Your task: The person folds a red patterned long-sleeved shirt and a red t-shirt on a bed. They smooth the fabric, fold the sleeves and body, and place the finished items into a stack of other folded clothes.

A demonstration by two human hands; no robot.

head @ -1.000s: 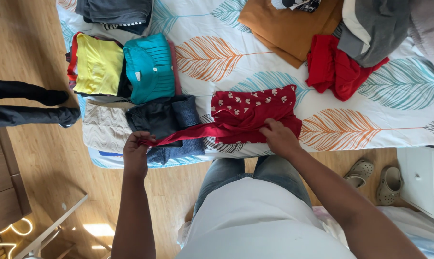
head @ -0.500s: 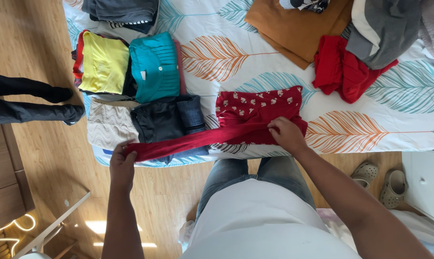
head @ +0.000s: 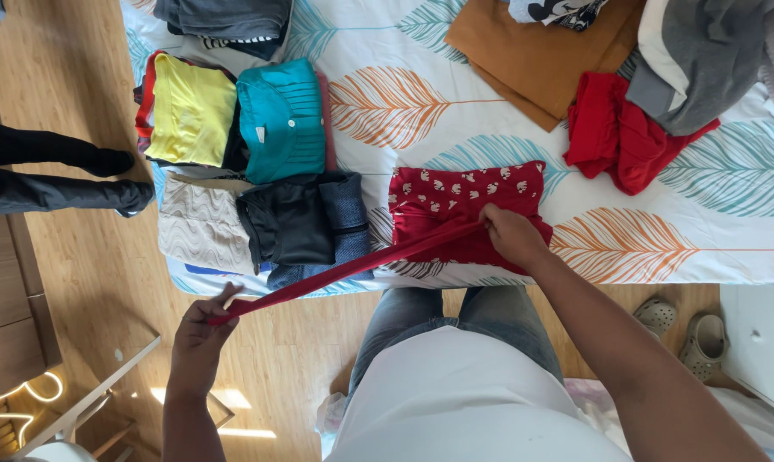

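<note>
A red garment with small white prints lies folded on the bed sheet with a leaf pattern. A long red strap of it runs taut from the garment out past the bed's near edge. My left hand is over the wooden floor and grips the strap's far end. My right hand rests on the garment's near edge and pinches the strap where it joins the cloth.
Folded stacks lie left of the garment: yellow, teal, beige, dark clothes. An ochre cloth, a loose red piece and grey clothes lie farther back. Another person's dark legs are at left; sandals are at right.
My left hand has pulled the red strap away from the bed, down and left over the floor, drawing it straight. My right hand has stayed on the garment.
</note>
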